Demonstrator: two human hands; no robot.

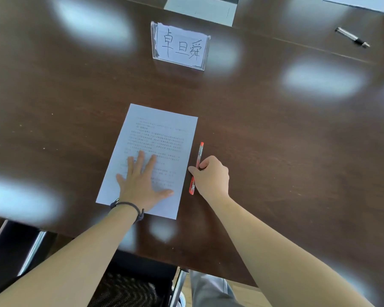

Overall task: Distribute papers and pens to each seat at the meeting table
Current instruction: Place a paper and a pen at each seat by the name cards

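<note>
A printed white paper (155, 138) lies on the dark wooden meeting table (275, 140), near its front edge. My left hand (142, 182) rests flat on the paper's lower half, fingers spread. Just right of the sheet lies a red pen (199, 152), parallel to the paper's edge. My right hand (211, 176) pinches the pen near its middle with thumb and curled fingers. A clear name card stand (180, 46) with handwritten characters stands behind the paper.
Another sheet (201, 8) lies at the far side, and one more (359, 3) at the top right with a silver-black pen (353, 37) beside it. A black chair (129, 282) with metal armrests stands below the table edge.
</note>
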